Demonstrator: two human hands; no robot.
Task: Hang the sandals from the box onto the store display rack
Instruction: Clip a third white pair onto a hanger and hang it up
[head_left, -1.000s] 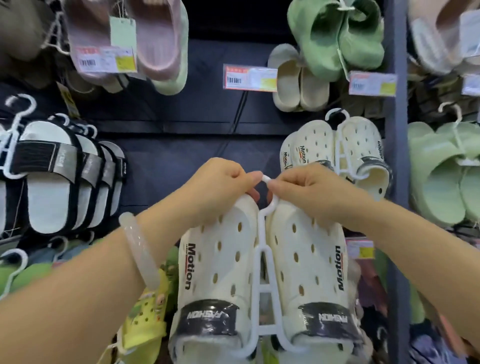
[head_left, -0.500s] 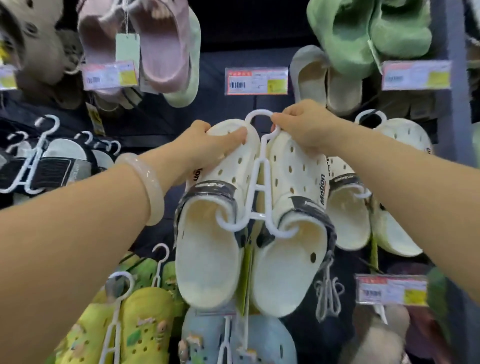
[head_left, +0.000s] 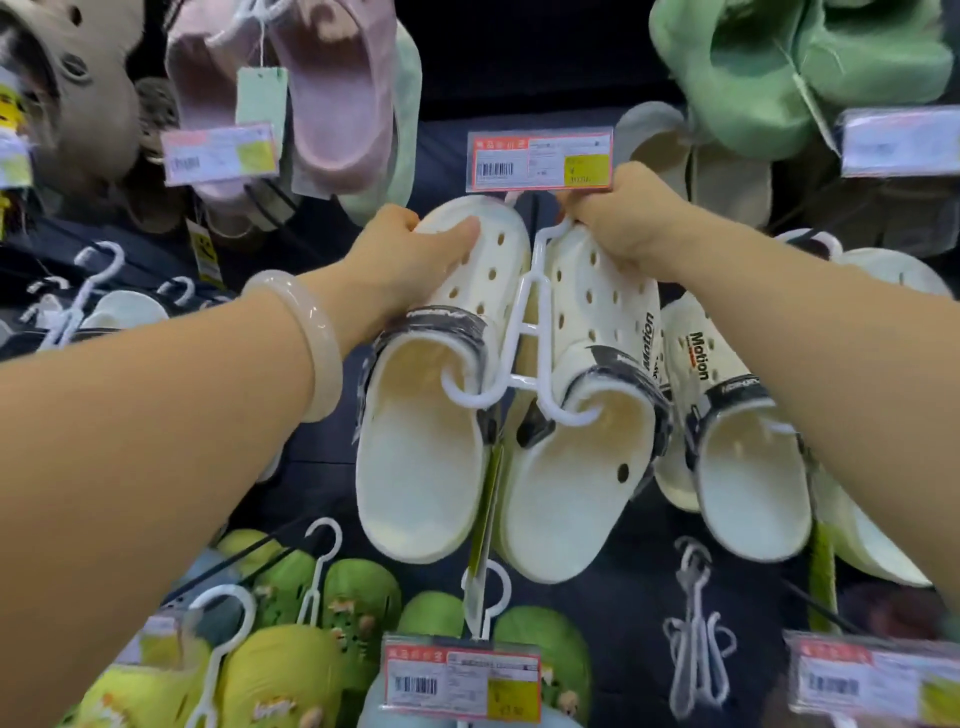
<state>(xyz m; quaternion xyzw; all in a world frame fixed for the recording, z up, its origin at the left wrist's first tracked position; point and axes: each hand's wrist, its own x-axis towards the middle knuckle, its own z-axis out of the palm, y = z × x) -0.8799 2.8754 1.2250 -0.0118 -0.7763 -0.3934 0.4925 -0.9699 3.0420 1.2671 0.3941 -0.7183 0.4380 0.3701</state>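
A pair of cream perforated clogs (head_left: 431, 436) with black "Motion" straps hangs on a white plastic hanger (head_left: 527, 332), held up against the dark display rack (head_left: 332, 441). My left hand (head_left: 400, 265) grips the toe of the left clog. My right hand (head_left: 621, 221) grips the top of the hanger and the toe of the right clog, just under a price tag (head_left: 540, 158). The hanger's hook is hidden behind my right hand and the tag. The box is out of view.
An identical cream pair (head_left: 737, 436) hangs just right of it. Pink slippers (head_left: 332, 104) and green ones (head_left: 800, 67) hang above, yellow-green clogs (head_left: 291, 670) below. An empty white hanger (head_left: 693, 644) hangs at lower right. More price tags jut out.
Both hands have lifted the pair higher and nearer the rack, up to the price tag. The hanger's hook, visible half a second ago, is now hidden behind my right hand.
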